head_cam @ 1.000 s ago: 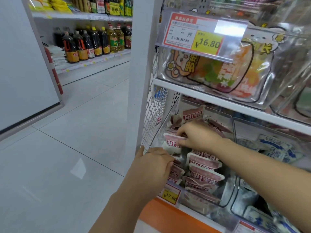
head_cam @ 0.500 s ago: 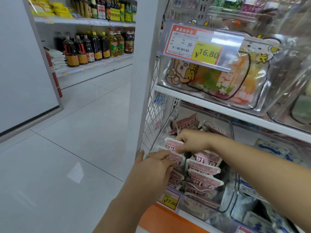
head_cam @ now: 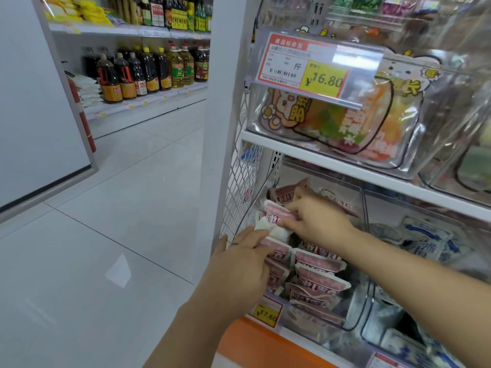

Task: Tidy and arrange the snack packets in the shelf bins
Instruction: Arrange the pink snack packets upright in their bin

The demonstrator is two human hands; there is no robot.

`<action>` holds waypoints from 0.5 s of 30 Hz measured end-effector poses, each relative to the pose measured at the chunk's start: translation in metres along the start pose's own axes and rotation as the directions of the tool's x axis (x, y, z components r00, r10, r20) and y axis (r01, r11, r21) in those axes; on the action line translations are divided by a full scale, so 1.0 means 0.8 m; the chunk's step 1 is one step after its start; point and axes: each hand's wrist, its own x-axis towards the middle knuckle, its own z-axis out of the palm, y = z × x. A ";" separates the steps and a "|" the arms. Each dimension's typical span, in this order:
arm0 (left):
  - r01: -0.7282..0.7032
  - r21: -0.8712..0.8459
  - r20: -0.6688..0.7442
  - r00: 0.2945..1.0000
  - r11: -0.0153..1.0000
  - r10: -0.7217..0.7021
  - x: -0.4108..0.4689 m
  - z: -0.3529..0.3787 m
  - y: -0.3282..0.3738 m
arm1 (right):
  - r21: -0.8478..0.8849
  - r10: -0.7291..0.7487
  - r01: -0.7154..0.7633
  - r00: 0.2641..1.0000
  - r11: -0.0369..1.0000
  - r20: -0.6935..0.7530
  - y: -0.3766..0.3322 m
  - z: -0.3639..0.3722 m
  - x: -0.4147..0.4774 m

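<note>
**Pink packets, lower-left bin: both hands in**

Obs. 1, surroundings. The clear bin [head_cam: 356, 312] sits at 4 o'clock in the view, under a white shelf board [head_cam: 345, 166]. A wire mesh panel [head_cam: 239, 192] closes its 9 o'clock side, with a white post [head_cam: 223, 102] just beyond. The shelf board overhangs the back of the bin, so both hands enter from the front. At 3 o'clock, a neighbouring bin holds blue-and-white packets [head_cam: 430, 243]. At 6 o'clock is the unit's orange base [head_cam: 255, 346]. Across the tiled floor [head_cam: 106, 235], at 10 o'clock, bottles [head_cam: 148, 73] of dark and yellow liquid line a far shelf.

Obs. 2, writing. A large price tag [head_cam: 318, 67] at 1 o'clock reads "¥16.80" on yellow (the smaller print is too blurred to read). It hangs on the upper bin [head_cam: 332, 123], which holds a cartoon-printed bag. A small price tag [head_cam: 268, 313] on the lower shelf edge reads "17.60". The packets carry red characters, which I cannot read.

Obs. 3, hands. The right hand [head_cam: 321, 221] pinches one pink packet [head_cam: 276, 212] between thumb and fingers, raised at the bin's 10 o'clock corner. The left hand [head_cam: 239, 266] lies against the left column of pink packets [head_cam: 318, 282], which are stacked in two overlapping rows. Its fingers are on the top packet, but I cannot tell whether they grip or only press.
</note>
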 end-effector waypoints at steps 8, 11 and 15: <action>-0.022 -0.024 -0.068 0.997 0.999 0.020 0.002 0.008 -0.001 | 0.049 0.064 -0.055 0.975 0.997 -0.213 0.013 -0.020 -0.027; -0.034 0.005 -0.080 0.996 0.999 0.034 0.004 0.010 -0.001 | 0.198 0.100 -0.068 0.983 0.978 -0.156 0.006 -0.019 -0.034; -0.042 -0.001 -0.092 0.995 0.999 0.042 0.004 0.009 0.000 | 0.527 0.146 -0.117 0.989 0.842 -0.012 -0.002 -0.017 -0.036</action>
